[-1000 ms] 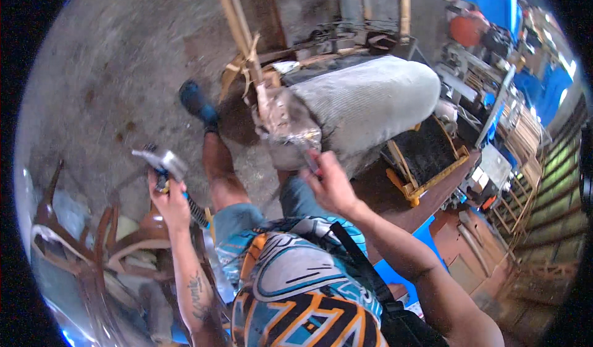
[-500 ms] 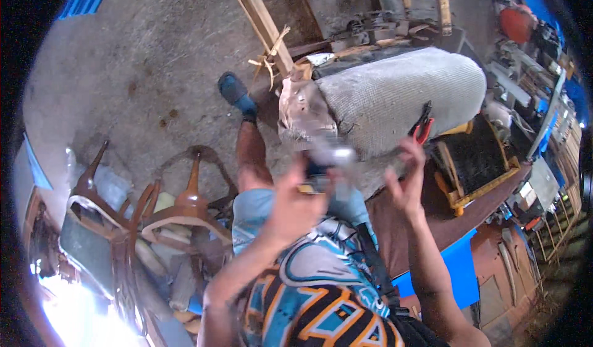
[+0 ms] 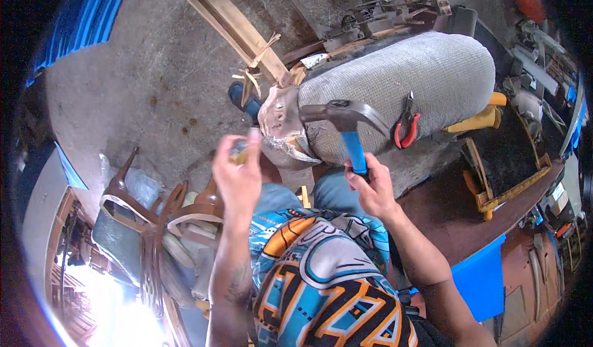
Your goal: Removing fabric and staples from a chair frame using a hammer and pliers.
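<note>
My right hand (image 3: 372, 189) is closed round the blue handle of a claw hammer (image 3: 351, 143). The hammer's steel head is up, over the near left part of a grey woven padded piece (image 3: 395, 87). My left hand (image 3: 238, 177) is raised at the left of that piece, thumb and fingers bent round something small with yellow on it, blurred and mostly hidden. Between the hands lies the padded piece's end (image 3: 281, 118), covered in pale torn cloth. A pair of red-handled cutting pliers (image 3: 407, 123) rests on the grey fabric, right of the hammer.
A long wooden beam (image 3: 231, 22) with splintered strips runs away from the padded piece. Curved wooden chair frames (image 3: 151, 214) stand at lower left. At right are a yellow-edged wooden frame (image 3: 509, 174), a brown surface (image 3: 438, 214) and a blue sheet (image 3: 482, 279).
The hammer, blurred near my left hand before, is now upright in my right hand. My left hand has moved left and my right hand inward. The view has shifted.
</note>
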A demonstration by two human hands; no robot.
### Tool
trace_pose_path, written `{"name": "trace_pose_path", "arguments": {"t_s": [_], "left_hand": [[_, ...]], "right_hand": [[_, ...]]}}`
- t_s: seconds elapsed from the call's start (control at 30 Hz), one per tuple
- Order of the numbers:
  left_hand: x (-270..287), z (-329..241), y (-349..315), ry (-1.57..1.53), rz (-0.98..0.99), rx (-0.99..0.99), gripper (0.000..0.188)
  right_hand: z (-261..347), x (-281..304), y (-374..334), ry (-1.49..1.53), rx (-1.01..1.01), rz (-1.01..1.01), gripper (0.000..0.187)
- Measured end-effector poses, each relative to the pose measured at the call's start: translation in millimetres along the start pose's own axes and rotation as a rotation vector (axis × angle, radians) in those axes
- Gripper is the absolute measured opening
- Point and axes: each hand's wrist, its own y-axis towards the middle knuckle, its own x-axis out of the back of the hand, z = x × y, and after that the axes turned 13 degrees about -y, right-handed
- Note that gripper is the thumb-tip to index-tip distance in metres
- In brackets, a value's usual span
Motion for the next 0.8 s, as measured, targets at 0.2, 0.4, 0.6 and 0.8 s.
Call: {"name": "trace_pose_path", "arguments": {"t_s": [0.2, 0.4, 0.6, 0.8], "left_hand": [[-27.7, 87.0, 21.2, 0.350, 0.152, 0.163, 0.050], [0.3, 117.2, 25.2, 0.028, 0.366, 0.041, 0.031], [7.3, 124.0, 33.5, 0.042, 0.418, 0.059, 0.026], [-2.2, 36.6, 4.8, 0.303, 0.448, -0.522, 0.021]], "right_hand": [[-10.8, 12.8, 13.7, 0.024, -0.114, -0.105, 0.012], [-23.1, 9.8, 20.4, -0.036, -0.180, -0.109, 0.013], [-7.4, -8.0, 19.6, 0.019, -0.248, -0.181, 0.017], [-6.1, -9.8, 21.0, 0.134, -0.125, -0.409, 0.011]]}}
